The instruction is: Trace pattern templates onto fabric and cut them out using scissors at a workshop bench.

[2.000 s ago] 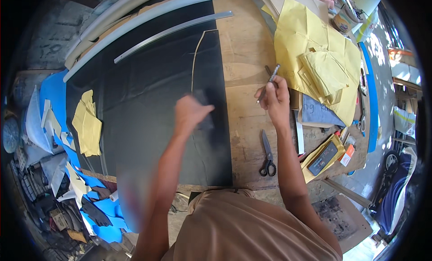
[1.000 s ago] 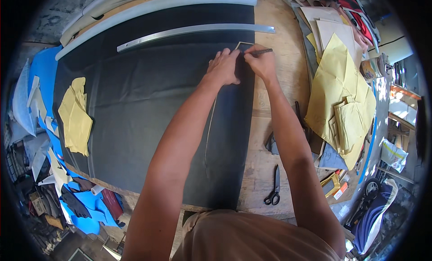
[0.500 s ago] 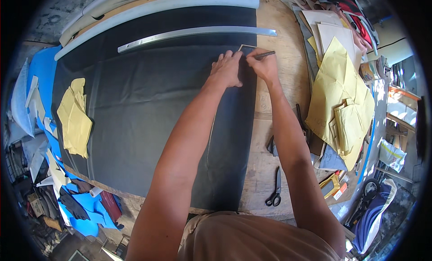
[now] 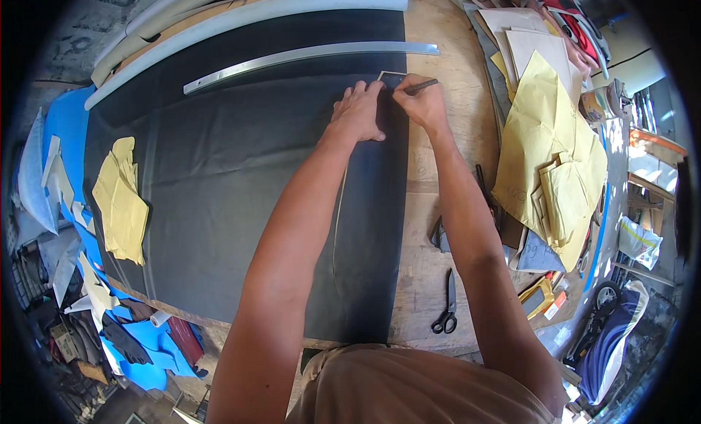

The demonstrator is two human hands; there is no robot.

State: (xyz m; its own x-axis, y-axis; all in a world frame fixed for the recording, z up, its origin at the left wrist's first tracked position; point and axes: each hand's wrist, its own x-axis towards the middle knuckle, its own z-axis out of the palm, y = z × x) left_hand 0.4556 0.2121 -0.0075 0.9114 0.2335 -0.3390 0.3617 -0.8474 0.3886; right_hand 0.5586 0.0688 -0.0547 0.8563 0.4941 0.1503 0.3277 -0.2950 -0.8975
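Observation:
A large black sheet of leather-like material (image 4: 219, 205) lies across the table. My left hand (image 4: 356, 111) rests on it with fingers spread, thumb toward me. Close by on the right, my right hand (image 4: 423, 104) pinches a dark pen (image 4: 423, 86) near the sheet's right edge; its tip is hidden by my fingers. Between and just beyond my hands shows a thin pale edge (image 4: 393, 73) forming a corner, partly covered by my hands. A pale line (image 4: 338, 227) runs down the sheet beside my left forearm. Beyond both hands lies a long metal ruler (image 4: 314, 55).
White rolls (image 4: 248, 31) line the far side. Yellow paper patterns lie at left (image 4: 120, 205) and right (image 4: 548, 146). Black scissors (image 4: 448, 307) sit on the wooden table (image 4: 420, 278) by my right forearm. A yellow-handled tool (image 4: 539, 296) is near the right edge.
The whole view has shifted slightly, so things appear a little further left. Both hands keep nearly the same places on the sheet, and the pen is still in my right hand.

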